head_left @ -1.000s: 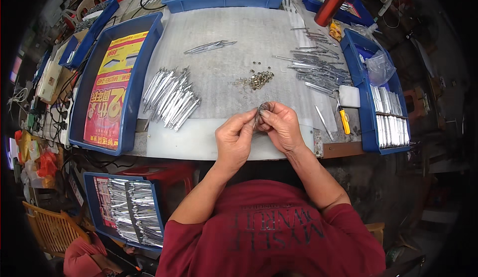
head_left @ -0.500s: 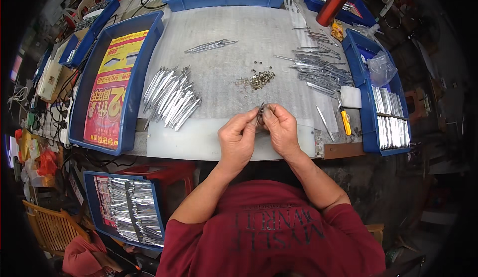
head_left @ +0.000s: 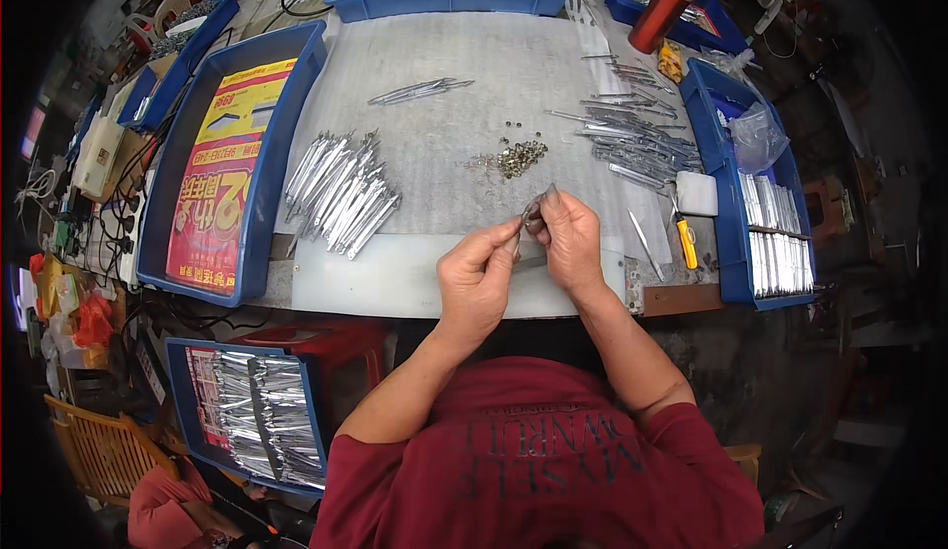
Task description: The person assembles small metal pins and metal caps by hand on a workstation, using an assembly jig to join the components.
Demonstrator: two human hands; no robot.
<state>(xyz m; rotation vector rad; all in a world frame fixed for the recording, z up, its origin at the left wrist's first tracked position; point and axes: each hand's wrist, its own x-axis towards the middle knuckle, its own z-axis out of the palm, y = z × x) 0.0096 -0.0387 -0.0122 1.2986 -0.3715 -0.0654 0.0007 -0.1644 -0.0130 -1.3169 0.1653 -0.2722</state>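
Over the near edge of the white work mat, my left hand (head_left: 476, 277) is closed in a pinch on a thin metal piece, mostly covered by the fingers. My right hand (head_left: 571, 241) is beside it, thumb and fingertips pressed together; what they hold is too small and hidden to make out. Just beyond the fingers lies a heap of small brass-coloured round parts (head_left: 520, 159). A pile of shiny slim metal strips (head_left: 341, 194) rests to the left, and duller strips (head_left: 637, 134) are spread on the right. Several more strips (head_left: 420, 91) lie farther back.
A blue tray (head_left: 314, 65) lined with a printed sheet stands left; another blue tray (head_left: 699, 115) with stacked strips stands right. Nearby are a yellow-handled tool (head_left: 685, 243), a white block (head_left: 697, 194) and a red cylinder (head_left: 662, 13). Below left sits a strip-filled tray (head_left: 314, 421).
My right hand has shifted slightly right and away from me, its fingertips raised and turned. The gap between the hands has widened a little. My left hand has barely moved.
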